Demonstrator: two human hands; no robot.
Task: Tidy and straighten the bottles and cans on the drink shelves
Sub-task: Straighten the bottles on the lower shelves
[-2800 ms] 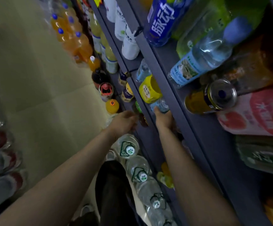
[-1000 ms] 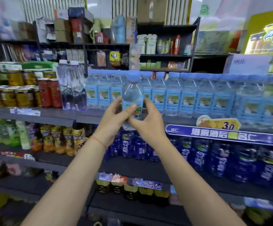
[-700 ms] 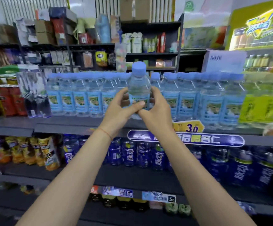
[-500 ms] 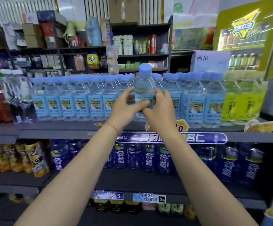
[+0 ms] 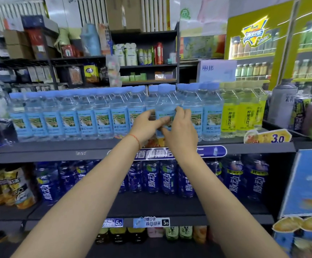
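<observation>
A clear water bottle (image 5: 165,107) with a light-blue cap and blue label stands upright in a gap of the front row on the top shelf (image 5: 58,151). My left hand (image 5: 146,125) grips its lower left side and my right hand (image 5: 181,129) grips its lower right side. A long row of matching water bottles (image 5: 67,116) runs to the left, and more stand to the right. My hands hide the bottle's base.
Yellow-green drink bottles (image 5: 242,112) stand right of the water row. Dark blue bottles (image 5: 162,175) fill the shelf below, with yellow cans (image 5: 15,185) at its left. A blue cardboard display (image 5: 306,185) juts out at the right. Stock shelves (image 5: 144,66) stand behind.
I came up from the low shelves holding a water bottle in both hands. It was raised above the row, then lowered into the gap; the view shifted right.
</observation>
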